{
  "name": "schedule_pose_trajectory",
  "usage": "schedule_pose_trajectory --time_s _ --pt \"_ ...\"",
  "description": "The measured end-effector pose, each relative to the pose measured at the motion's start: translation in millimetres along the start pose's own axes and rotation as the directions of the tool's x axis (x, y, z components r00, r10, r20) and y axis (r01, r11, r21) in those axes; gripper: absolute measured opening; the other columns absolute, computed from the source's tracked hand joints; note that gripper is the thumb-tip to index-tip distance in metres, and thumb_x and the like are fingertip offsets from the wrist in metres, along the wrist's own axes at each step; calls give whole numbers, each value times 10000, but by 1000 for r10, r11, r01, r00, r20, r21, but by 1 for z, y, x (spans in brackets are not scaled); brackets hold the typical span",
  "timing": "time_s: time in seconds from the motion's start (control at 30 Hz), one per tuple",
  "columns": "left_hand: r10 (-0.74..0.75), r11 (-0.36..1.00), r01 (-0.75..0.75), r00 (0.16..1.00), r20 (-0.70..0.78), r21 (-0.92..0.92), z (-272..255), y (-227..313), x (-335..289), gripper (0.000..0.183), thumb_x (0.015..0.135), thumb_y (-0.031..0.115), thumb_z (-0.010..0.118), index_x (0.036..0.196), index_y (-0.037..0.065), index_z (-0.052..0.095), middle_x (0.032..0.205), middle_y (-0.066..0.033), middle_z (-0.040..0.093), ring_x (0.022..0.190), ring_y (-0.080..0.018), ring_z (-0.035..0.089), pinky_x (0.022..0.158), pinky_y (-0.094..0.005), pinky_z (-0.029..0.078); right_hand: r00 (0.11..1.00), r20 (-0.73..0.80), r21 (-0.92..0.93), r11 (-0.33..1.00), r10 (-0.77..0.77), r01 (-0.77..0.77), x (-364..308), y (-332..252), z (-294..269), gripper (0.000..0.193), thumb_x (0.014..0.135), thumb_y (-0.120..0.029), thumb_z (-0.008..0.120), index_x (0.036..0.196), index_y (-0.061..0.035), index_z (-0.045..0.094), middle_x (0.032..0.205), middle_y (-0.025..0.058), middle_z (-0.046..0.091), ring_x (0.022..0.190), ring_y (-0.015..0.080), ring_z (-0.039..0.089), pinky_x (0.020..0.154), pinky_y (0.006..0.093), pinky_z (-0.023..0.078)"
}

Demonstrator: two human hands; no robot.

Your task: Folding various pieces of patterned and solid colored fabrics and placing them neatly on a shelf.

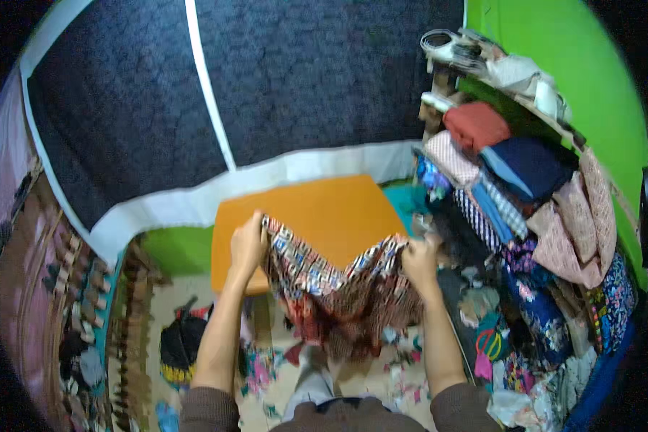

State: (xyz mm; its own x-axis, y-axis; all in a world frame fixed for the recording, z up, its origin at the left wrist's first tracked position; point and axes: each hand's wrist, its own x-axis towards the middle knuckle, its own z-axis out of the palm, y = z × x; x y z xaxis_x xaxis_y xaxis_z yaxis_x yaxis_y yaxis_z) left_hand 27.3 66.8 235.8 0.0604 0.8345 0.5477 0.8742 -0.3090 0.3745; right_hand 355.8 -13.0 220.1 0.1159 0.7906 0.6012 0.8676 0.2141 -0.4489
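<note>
Between my two raised hands hangs a patterned cloth (338,302), with a multicoloured upper band and a reddish-brown lower part. Its upper edge sags in the middle. My left hand (248,248) is closed on one upper corner, and my right hand (420,261) grips the other. The lower part hangs loose in front of my legs and looks blurred. Just beyond the cloth stands an orange-brown table (309,209), its near edge partly hidden by the cloth and my hands.
Folded fabrics (518,169) are piled on a shelf at the right, with more cloth heaped below. Scissors with coloured handles (489,344) lie low on that side. Fabric scraps (263,371) litter the floor. A black bag (183,342) sits left of my arm. A dark curtain (324,79) hangs behind the table.
</note>
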Motion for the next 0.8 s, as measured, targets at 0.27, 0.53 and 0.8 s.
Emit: schedule_pose_trajectory --time_s 0.27,0.53,0.8 --pt "-48 999 48 999 25 -9 44 -37 76 156 826 151 461 931 61 531 688 -250 560 667 -417 559 579 -479 444 995 86 397 914 54 -84 70 2 97 177 791 -120 444 732 12 546 561 172 519 579 338 529 975 483 303" --pt "-147 607 73 989 -22 -791 72 -112 225 202 907 142 371 934 -5 506 803 -75 548 774 -152 492 722 -299 415 956 52 771 597 288 -221 206 17 177 228 875 -88 384 979 23 554 883 61 583 823 143 519 756 301 426" --pt "-35 795 67 997 64 -603 101 -147 304 273 932 208 370 1107 19 463 1288 -276 379 1295 -358 244 1042 -363 211 981 39 702 693 191 -163 316 55 210 349 916 -159 373 1203 10 475 1281 202 442 1256 282 336 1025 326 252"
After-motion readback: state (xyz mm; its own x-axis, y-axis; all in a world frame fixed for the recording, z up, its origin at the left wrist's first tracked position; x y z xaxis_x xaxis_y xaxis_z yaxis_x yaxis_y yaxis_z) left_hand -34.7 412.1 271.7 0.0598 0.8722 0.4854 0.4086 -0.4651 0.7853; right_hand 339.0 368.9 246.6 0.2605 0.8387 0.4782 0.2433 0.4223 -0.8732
